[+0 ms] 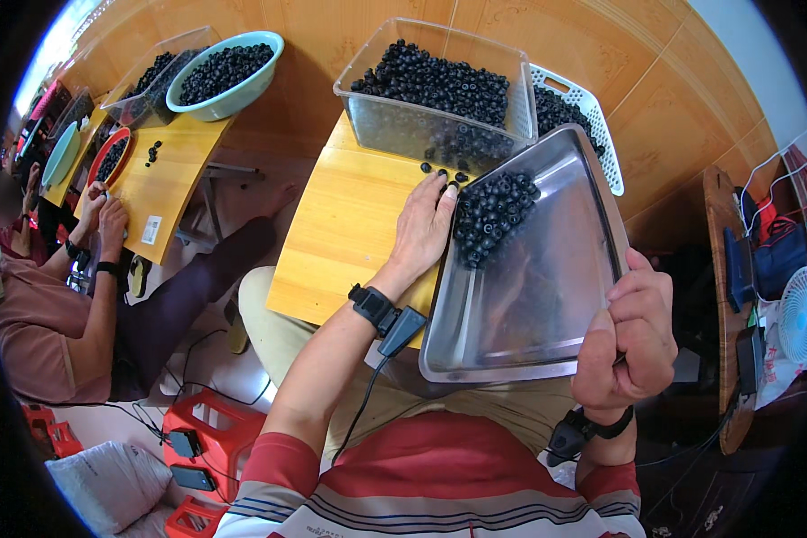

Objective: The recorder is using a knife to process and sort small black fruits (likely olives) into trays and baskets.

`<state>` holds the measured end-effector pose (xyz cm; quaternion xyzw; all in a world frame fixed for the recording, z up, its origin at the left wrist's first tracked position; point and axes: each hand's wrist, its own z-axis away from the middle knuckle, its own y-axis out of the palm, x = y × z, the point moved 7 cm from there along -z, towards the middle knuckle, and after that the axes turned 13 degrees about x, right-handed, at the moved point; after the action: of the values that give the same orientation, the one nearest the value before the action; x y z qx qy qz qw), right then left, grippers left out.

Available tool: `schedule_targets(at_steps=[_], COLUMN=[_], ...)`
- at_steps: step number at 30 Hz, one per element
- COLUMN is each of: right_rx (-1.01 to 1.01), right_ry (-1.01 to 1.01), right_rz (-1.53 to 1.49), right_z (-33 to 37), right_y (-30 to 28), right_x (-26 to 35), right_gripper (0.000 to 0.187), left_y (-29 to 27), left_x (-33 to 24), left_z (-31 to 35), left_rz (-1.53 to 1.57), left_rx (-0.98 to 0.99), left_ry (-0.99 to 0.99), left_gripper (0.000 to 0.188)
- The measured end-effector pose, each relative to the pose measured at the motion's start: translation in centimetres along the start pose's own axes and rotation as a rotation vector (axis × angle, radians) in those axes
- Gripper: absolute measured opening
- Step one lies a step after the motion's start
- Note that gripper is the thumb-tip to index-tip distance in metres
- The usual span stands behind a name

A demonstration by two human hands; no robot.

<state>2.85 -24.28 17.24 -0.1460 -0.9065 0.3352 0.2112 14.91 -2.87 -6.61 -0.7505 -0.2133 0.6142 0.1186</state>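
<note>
A rectangular stainless-steel tray (pixel 547 296) is in front of me, over my lap and the table's right side. My right hand (pixel 632 332) is closed on its near right corner. Small round black parts (pixel 495 211), too small to identify, are heaped in its far left corner. My left hand (pixel 421 224) lies palm down at the tray's left edge on the yellow wooden table (pixel 332 224). Its fingers are stretched out beside a few loose black parts (pixel 458 177). Whether any sit under the fingertips is hidden.
A clear plastic bin (pixel 435 108) of black parts stands at the table's far end, with a white perforated basket (pixel 592 108) behind the tray. To the left, a person (pixel 63 305) works at another table beside a pale green basin (pixel 242 99). A red stool (pixel 202 430) stands lower left.
</note>
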Motion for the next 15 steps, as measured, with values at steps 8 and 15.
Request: schedule_targets(at_steps=[8,15], right_rx=[0.013,0.073], right_ry=[0.019,-0.013], right_rz=[0.031,0.050], right_z=[0.9,1.1], right_y=[0.2,0.6], right_x=[0.4,1.3], right_gripper=[0.018,0.018], left_y=[0.0,0.0], left_x=[-0.3,-0.7], left_z=[0.2,0.4], left_rz=[-0.058,-0.127], left_rx=[0.000,-0.013], left_ry=[-0.007,0.009], left_gripper=[0.051,0.050])
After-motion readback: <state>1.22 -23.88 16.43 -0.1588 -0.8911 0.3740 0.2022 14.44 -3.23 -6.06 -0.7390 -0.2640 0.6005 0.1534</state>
